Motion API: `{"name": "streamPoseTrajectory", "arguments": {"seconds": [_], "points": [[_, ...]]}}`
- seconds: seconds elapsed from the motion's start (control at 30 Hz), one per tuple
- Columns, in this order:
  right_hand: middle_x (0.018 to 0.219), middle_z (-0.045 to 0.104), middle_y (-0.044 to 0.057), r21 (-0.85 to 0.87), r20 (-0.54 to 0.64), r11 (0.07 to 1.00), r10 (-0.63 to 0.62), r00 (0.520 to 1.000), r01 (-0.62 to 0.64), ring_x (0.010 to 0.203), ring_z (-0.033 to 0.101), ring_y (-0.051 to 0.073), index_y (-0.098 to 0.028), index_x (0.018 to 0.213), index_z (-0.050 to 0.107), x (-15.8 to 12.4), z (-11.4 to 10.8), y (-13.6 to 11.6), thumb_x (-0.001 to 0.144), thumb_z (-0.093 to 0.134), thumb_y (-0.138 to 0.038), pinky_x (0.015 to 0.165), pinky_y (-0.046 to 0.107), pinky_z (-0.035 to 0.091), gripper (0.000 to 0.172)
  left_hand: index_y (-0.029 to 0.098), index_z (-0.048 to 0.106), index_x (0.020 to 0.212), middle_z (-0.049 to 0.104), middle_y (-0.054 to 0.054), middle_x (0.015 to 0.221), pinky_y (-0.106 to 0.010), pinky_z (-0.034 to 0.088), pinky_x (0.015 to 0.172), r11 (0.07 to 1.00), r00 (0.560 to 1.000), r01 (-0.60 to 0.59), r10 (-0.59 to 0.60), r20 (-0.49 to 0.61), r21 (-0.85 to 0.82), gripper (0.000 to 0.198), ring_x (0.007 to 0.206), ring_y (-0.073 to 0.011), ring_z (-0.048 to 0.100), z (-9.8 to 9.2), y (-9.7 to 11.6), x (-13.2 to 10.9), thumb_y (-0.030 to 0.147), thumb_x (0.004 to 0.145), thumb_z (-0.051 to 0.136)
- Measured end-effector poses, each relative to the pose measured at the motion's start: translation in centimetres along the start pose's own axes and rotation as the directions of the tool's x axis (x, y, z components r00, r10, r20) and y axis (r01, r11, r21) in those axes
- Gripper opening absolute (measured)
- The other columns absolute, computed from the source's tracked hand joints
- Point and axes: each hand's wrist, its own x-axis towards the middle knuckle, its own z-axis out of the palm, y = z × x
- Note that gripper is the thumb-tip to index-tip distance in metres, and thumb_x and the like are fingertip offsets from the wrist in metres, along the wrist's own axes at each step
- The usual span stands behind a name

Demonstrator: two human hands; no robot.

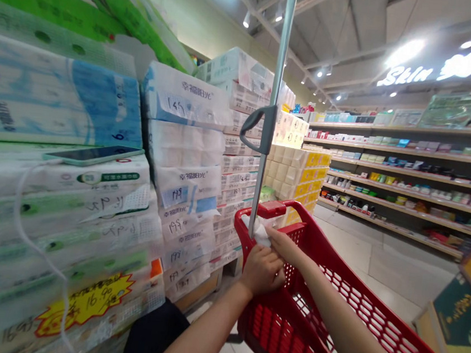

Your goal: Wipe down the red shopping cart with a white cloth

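Note:
My left hand (pixel 263 268) is closed around the near rim of a red plastic shopping cart (pixel 283 319) with a perforated basket. Just beyond it, my right hand (pixel 282 245) presses a crumpled white wipe (pixel 260 232) against the cart's top corner. The wipe lies at the foot of an upright metal pole (pixel 260 184), which bears a grey plastic hook-shaped handle (pixel 259 129). My right fingertips are partly hidden behind my left hand and the wipe.
Stacked tissue packs (pixel 187 154) with handwritten prices line the left side. On one pack lies a phone (pixel 95 153) with a white cable (pixel 23 227). Shelves of small boxed goods (pixel 409 161) stand at the right, across the tiled floor (pixel 377 270). Boxes (pixel 464 304) are at the right edge.

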Motion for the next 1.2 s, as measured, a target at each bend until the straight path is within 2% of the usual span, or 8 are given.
{"name": "streamPoseTrajectory", "arguments": {"seconds": [0.3, 0.5, 0.6, 0.7, 0.8, 0.9, 1.0, 1.2], "points": [[0.133, 0.058, 0.006, -0.452, -0.086, 0.891, 0.005, 0.996, -0.043, 0.114, 0.058, 0.023, -0.028, 0.123, 0.061, -1.2, -3.0, 2.3, 0.087, 0.043, -0.019, 0.091, 0.035, 0.048, 0.042, 0.02, 0.053, 0.067, 0.058, -0.001, 0.067, -0.035, 0.032, 0.07, 1.0, 1.0, -0.004, 0.004, 0.008, 0.013, 0.011, 0.069, -0.0163, 0.05, -0.3, 0.0, -0.1, 0.026, 0.077, 0.053], [0.12, 0.065, 0.008, -0.612, -0.278, 0.762, 0.041, 0.96, -0.21, 0.107, 0.061, 0.023, -0.027, 0.115, 0.065, -2.3, -6.7, 5.5, 0.086, 0.043, -0.017, 0.088, 0.035, 0.047, 0.038, 0.02, 0.05, 0.065, 0.057, -0.001, 0.065, -0.036, 0.031, 0.07, 1.0, 1.0, 0.021, -0.021, -0.002, -0.003, 0.012, 0.068, -0.0162, 0.048, -0.3, 0.1, -0.1, 0.025, 0.076, 0.053], [0.108, 0.069, 0.011, -0.381, -0.683, 0.766, 0.144, 0.716, -0.517, 0.089, 0.065, 0.024, -0.023, 0.123, 0.058, -2.2, -8.4, 5.1, 0.092, 0.035, -0.027, 0.072, 0.034, 0.047, 0.039, 0.02, 0.049, 0.064, 0.057, -0.001, 0.065, -0.036, 0.031, 0.069, 1.0, 1.0, 0.017, -0.017, -0.01, -0.013, 0.013, 0.067, -0.0158, 0.047, -0.4, 0.0, -0.1, 0.025, 0.076, 0.053], [0.101, 0.069, 0.012, -0.164, -0.862, 0.827, 0.144, 0.485, -0.538, 0.084, 0.064, 0.026, -0.018, 0.128, 0.052, -1.6, -8.2, 3.3, 0.095, 0.033, -0.036, 0.068, 0.034, 0.045, 0.042, 0.02, 0.05, 0.064, 0.057, -0.001, 0.065, -0.036, 0.03, 0.068, 0.999, 1.0, 0.025, -0.025, -0.01, -0.02, 0.013, 0.066, -0.0155, 0.047, -0.4, 0.1, 0.0, 0.024, 0.076, 0.053], [0.111, 0.067, 0.011, -0.221, -0.702, 0.935, 0.044, 0.711, -0.277, 0.096, 0.063, 0.025, -0.02, 0.127, 0.054, -0.9, -5.6, 1.2, 0.094, 0.038, -0.037, 0.081, 0.036, 0.047, 0.041, 0.02, 0.052, 0.065, 0.057, -0.001, 0.065, -0.036, 0.03, 0.068, 0.999, 0.999, 0.038, -0.038, -0.003, -0.022, 0.012, 0.068, -0.0161, 0.048, -0.5, 0.1, 0.1, 0.025, 0.077, 0.053], [0.122, 0.064, 0.008, -0.268, -0.201, 0.961, -0.127, 0.971, 0.07, 0.113, 0.057, 0.025, -0.025, 0.126, 0.058, -0.9, -1.9, 0.3, 0.091, 0.045, -0.035, 0.099, 0.041, 0.042, 0.038, 0.021, 0.052, 0.066, 0.057, -0.001, 0.065, -0.036, 0.03, 0.067, 0.999, 0.999, 0.035, -0.035, 0.004, -0.017, 0.012, 0.069, -0.017, 0.048, -0.6, 0.2, 0.0, 0.027, 0.077, 0.053], [0.131, 0.058, 0.005, -0.308, 0.076, 0.923, -0.216, 0.973, 0.229, 0.127, 0.048, 0.024, -0.03, 0.129, 0.057, -1.6, 0.4, 0.9, 0.091, 0.046, -0.031, 0.111, 0.046, 0.028, 0.039, 0.021, 0.054, 0.067, 0.058, -0.002, 0.067, -0.036, 0.031, 0.068, 1.0, 1.0, 0.028, -0.028, 0.009, -0.006, 0.013, 0.069, -0.017, 0.049, -0.8, 0.2, -0.1, 0.028, 0.078, 0.052], [0.138, 0.053, 0.006, -0.441, -0.075, 0.894, -0.126, 0.989, 0.081, 0.13, 0.044, 0.021, -0.026, 0.136, 0.05, -3.0, -1.8, 6.3, 0.097, 0.035, -0.035, 0.114, 0.047, 0.026, 0.043, 0.021, 0.053, 0.066, 0.056, 0.0, 0.065, -0.035, 0.031, 0.068, 1.0, 1.0, 0.009, -0.009, 0.012, 0.005, 0.011, 0.067, -0.0157, 0.048, -1.4, 0.4, -0.5, 0.026, 0.075, 0.053]]}}
